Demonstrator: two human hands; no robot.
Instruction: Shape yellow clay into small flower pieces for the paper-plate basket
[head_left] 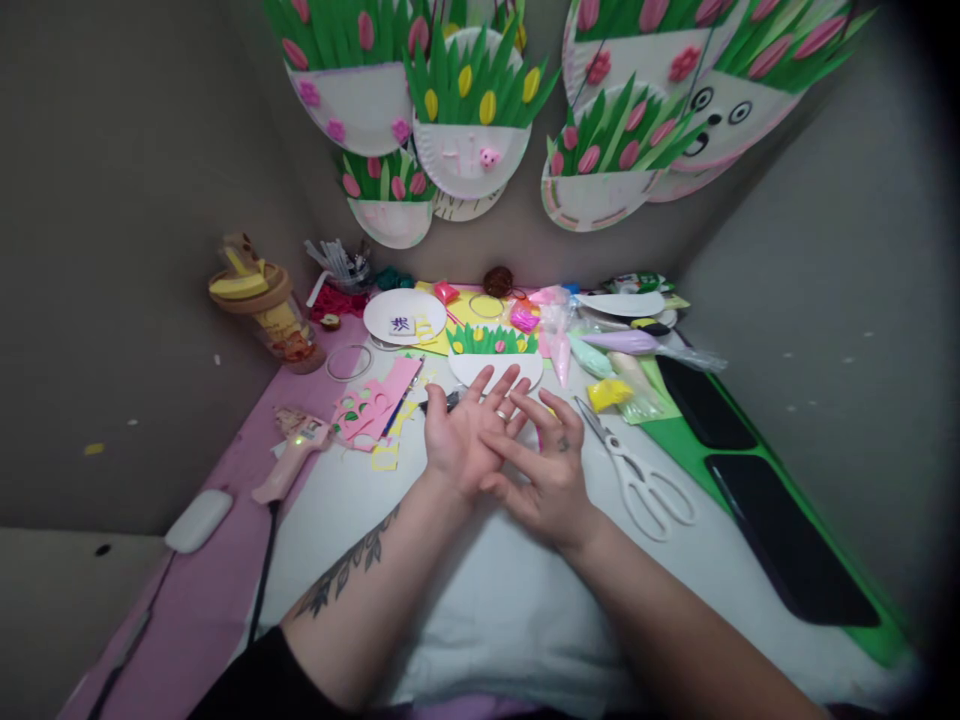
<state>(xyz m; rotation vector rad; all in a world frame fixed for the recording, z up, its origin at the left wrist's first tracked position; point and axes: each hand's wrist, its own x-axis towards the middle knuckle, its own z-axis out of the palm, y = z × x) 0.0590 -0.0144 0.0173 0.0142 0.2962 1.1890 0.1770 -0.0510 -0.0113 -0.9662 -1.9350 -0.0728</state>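
Observation:
Palm up over the table, my left hand [472, 435] has its fingers spread and holds nothing that I can see. My right hand [551, 470] reaches across it, index finger and thumb touching the left palm. Its fingers are bent but apart, with no object visible between them. Just beyond the hands lies a half paper plate [491, 370] with green paper grass and small yellow and pink tulips; my left fingertips overlap its lower edge in view. White-handled scissors [641, 480] lie to the right of my right hand. Left of my hands is a pink glue gun [296, 455] with a green light on.
Pink paper scraps [386, 395] lie left, near a lidded cup [274, 315]. Piping bags [619, 342] and a yellow packet [609, 393] sit back right. Two black pads [787, 535] line the right edge. Finished plate crafts [472, 160] hang on the wall.

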